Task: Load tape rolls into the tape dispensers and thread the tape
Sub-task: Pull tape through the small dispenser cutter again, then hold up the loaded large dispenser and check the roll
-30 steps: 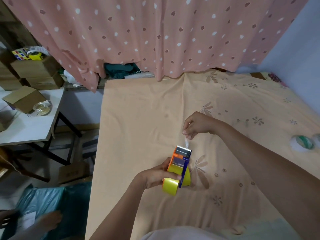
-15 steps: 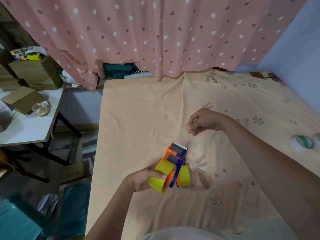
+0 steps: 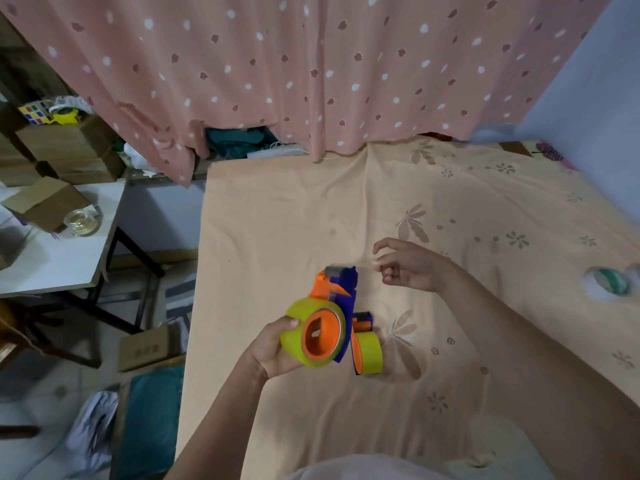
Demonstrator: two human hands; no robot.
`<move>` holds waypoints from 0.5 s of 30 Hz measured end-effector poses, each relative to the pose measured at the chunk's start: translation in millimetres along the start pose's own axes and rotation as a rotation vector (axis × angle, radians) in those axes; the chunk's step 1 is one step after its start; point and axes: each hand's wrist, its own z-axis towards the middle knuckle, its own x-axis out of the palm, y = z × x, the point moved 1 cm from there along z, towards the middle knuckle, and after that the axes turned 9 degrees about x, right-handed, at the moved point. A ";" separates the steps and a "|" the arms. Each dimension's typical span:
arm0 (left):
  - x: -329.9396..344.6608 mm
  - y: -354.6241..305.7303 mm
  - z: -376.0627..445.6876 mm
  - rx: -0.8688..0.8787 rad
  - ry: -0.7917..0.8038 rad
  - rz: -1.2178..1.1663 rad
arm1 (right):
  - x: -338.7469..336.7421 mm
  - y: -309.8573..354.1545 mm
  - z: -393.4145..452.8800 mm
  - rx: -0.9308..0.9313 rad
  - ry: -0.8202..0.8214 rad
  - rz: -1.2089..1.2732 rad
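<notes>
My left hand [image 3: 273,351] grips a yellow tape roll [image 3: 294,327] mounted on the orange hub of an orange and blue tape dispenser [image 3: 337,289]. The roll's open side faces me, and the dispenser's metal front end points away from me. A second yellow cylinder with an orange end [image 3: 370,353] sits just right of the roll, low over the bed. I cannot tell whether it belongs to the same dispenser. My right hand [image 3: 410,268] hovers to the right of the dispenser's front end, fingers loosely apart, with nothing visible in them.
I work over a bed with a peach flowered sheet [image 3: 311,209]; its left edge drops to a cluttered floor. A green tape roll [image 3: 611,280] lies at the far right. A white table [image 3: 52,265] on the left carries a cardboard box and a clear tape roll [image 3: 83,221]. A dotted pink curtain hangs behind.
My right hand, which pinched a tape strip above the dispenser, has let go and dropped to its right. My left hand has turned the dispenser so the roll's side faces me.
</notes>
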 end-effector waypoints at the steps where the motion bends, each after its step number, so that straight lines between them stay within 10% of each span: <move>1: 0.1 -0.8 0.9 0.030 -0.009 -0.035 | 3.5 -3.0 -1.7 -0.030 0.034 0.067; 15: 19.2 7.6 1.6 0.107 0.098 -0.393 | 32.7 -24.0 -10.5 -0.215 0.178 0.476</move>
